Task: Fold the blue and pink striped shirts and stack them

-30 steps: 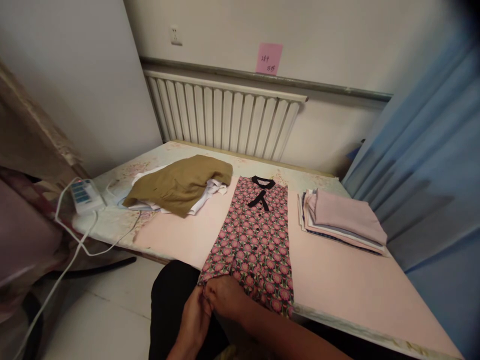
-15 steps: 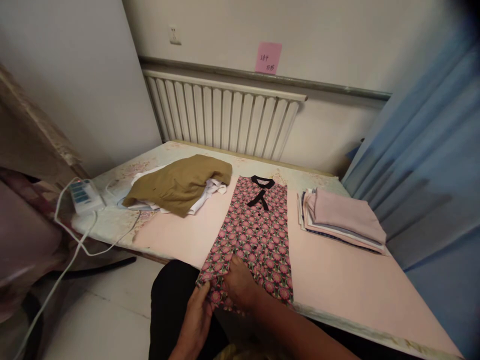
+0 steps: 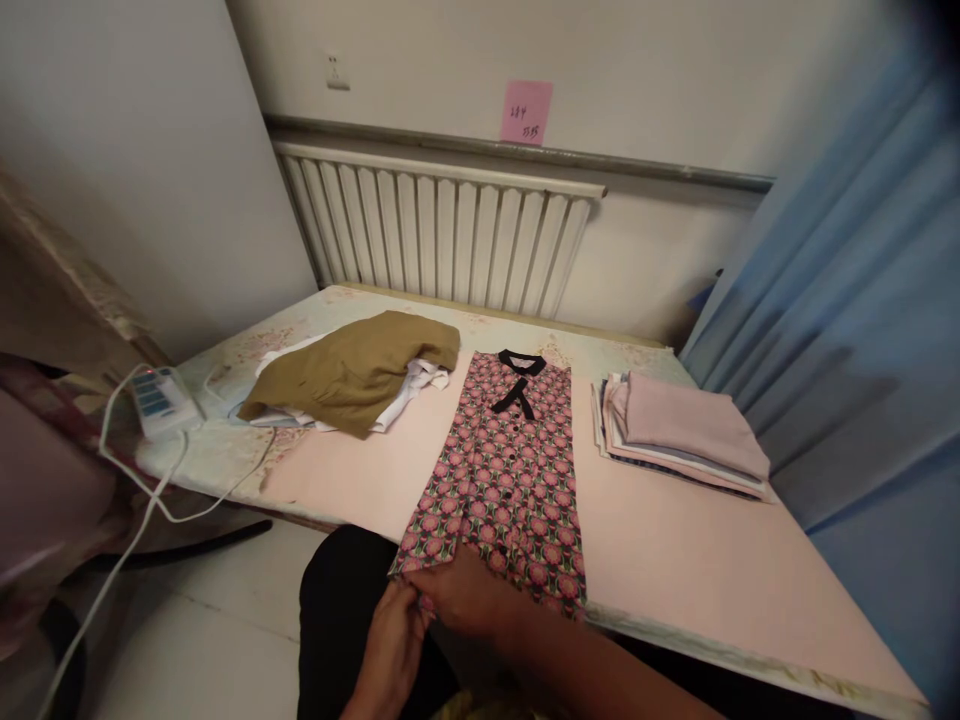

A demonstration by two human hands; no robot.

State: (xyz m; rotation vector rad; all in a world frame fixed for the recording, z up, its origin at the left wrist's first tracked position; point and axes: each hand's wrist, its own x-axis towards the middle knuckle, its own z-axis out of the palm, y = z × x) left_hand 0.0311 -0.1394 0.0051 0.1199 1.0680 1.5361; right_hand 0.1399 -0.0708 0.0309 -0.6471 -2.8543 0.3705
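Note:
A pink and black floral blouse (image 3: 517, 470) lies front up on the table, its sides tucked in, with a black collar, a black neck tie and dark buttons down the middle. Its lower edge reaches over the table's near side. My left hand (image 3: 394, 635) pinches the lower left corner of the hem. Right beside it, my right hand (image 3: 457, 590) is closed on the hem too, its fingertips close to the left thumb. Part of the hem is hidden under my right hand and wrist.
Left on the table (image 3: 675, 560) lies a loose heap of clothes topped by an olive garment (image 3: 360, 370). A folded stack with a pink garment (image 3: 686, 422) on top sits right. A power strip (image 3: 161, 400) with white cords is at the left edge. Behind stands a radiator (image 3: 442, 235); blue curtain (image 3: 847, 330) hangs right.
My right hand has moved down and left along the blouse, from its lower front to the hem beside my left hand. The view has shifted slightly.

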